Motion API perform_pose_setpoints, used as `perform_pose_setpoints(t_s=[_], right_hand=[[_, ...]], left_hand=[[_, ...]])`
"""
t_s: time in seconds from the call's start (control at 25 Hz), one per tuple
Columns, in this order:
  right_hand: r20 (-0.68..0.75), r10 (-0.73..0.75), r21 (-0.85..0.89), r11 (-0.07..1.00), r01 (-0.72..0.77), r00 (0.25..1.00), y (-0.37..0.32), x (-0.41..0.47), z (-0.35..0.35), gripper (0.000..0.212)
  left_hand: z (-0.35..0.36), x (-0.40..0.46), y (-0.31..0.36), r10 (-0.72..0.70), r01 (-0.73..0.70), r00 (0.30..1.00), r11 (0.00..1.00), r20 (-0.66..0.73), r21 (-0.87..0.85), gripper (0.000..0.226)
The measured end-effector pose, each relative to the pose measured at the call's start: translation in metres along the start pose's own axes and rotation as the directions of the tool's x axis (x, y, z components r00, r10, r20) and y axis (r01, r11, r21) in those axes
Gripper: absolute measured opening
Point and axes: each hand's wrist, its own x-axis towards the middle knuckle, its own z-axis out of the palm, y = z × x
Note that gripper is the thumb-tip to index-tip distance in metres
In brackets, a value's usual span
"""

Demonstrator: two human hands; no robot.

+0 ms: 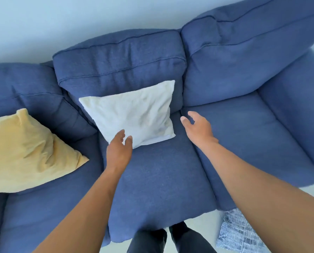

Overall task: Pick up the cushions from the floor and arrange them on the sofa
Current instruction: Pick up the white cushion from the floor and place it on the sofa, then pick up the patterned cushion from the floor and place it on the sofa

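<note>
— While the sofa point(161, 179) fills nearly the whole view, where should you set your attention first?

— Start with its three seats. The left one carries the yellow cushion point(24, 150), slumped against the backrest; the middle one carries the white cushion point(134, 114), propped against the back pad with its lower corner resting on the seat. The right seat is bare — that is the gap your arrangement seems to need filled.

— And your hands?

— Both are loose and hold nothing. Your left hand point(118, 152) is spread, fingertips at or just touching the white cushion's lower edge; I cannot tell which. Your right hand point(196, 126) hovers with fingers apart just beside the cushion's right corner, clear of it.

— So what makes this step go well?

— I judge you are settling the white cushion. It sits a little askew, so nudge the two lower corners together rather than one side alone, and press it lightly back so it leans and does not slide forward.

— Anything left on the floor?

— Yes — a patterned blue-and-white cushion point(238, 232) lies by your right leg, partly hidden by your forearm. Take it by both sides when you bend for it.
</note>
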Motion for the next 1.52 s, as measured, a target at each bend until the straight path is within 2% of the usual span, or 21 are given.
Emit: perform_pose_setpoints(t_s=[0.16,0.24,0.36,0.52,0.72,0.96,1.08,1.24,1.52], right_hand=[[-0.039,0.002,-0.184,0.983,-0.01,0.999,0.048,-0.052,-0.023,0.068],[-0.105,0.022,-0.276,0.96,-0.051,0.994,0.076,-0.079,-0.038,0.072],[-0.223,0.115,-0.303,0.936,-0.181,0.968,0.119,-0.132,-0.064,0.077],[-0.332,0.237,-0.219,0.922,-0.319,0.913,0.172,-0.206,-0.098,0.08],[-0.441,0.386,-0.064,0.887,-0.457,0.81,0.244,-0.298,-0.139,0.079],[-0.457,0.553,0.124,0.815,-0.566,0.697,0.346,-0.38,-0.171,0.079],[-0.415,0.609,0.19,0.784,-0.59,0.676,0.408,-0.409,-0.184,0.08],[-0.374,0.63,0.189,0.77,-0.609,0.68,0.481,-0.422,-0.206,0.08],[-0.29,0.687,0.299,0.726,-0.619,0.666,0.57,-0.401,-0.223,0.08]], left_hand=[[0.039,-0.043,0.025,0.201,-0.227,0.962,0.964,0.183,0.138,0.061],[0.064,-0.063,0.034,0.287,-0.352,0.909,0.917,0.303,0.186,0.063],[0.106,-0.1,0.046,0.371,-0.512,0.795,0.835,0.48,0.203,0.068],[0.151,-0.164,0.056,0.427,-0.667,0.655,0.714,0.623,0.212,0.069],[0.207,-0.249,0.066,0.404,-0.807,0.464,0.56,0.788,0.188,0.071],[0.302,-0.341,0.065,0.328,-0.91,0.29,0.386,0.899,0.153,0.072],[0.358,-0.386,0.055,0.259,-0.922,0.264,0.351,0.929,0.165,0.073],[0.428,-0.43,0.039,0.186,-0.935,0.257,0.295,0.948,0.196,0.072],[0.529,-0.45,0.023,0.102,-0.92,0.324,0.268,0.94,0.288,0.071]])
